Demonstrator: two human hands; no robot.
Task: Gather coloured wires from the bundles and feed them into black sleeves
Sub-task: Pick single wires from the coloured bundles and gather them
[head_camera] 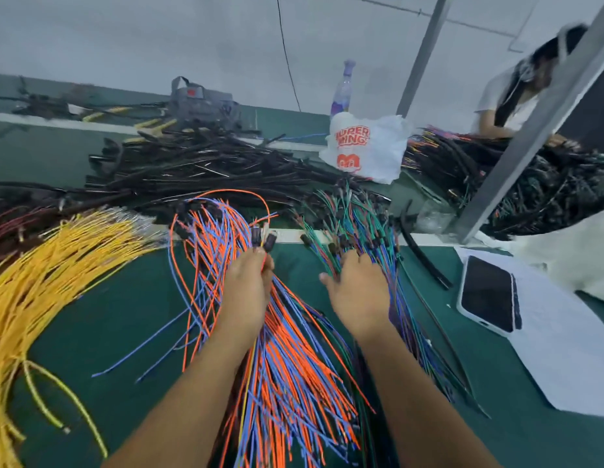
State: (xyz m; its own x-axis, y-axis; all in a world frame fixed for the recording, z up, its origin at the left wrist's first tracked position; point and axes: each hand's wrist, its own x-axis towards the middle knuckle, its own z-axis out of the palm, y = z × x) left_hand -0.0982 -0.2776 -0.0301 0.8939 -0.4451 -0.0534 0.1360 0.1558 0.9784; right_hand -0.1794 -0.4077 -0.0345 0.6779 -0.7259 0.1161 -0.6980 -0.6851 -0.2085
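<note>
Gathering step: left hand (248, 282) pinches orange-blue wires (260, 251); right hand (356, 288), fingers spread, reaches into green bundle (344, 217). Next: pick one out.

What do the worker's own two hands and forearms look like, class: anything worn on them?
Both are bare. The left hand and right hand wear no gloves, and no rings, watch or bracelets show. No sleeves reach either forearm in view.
</note>
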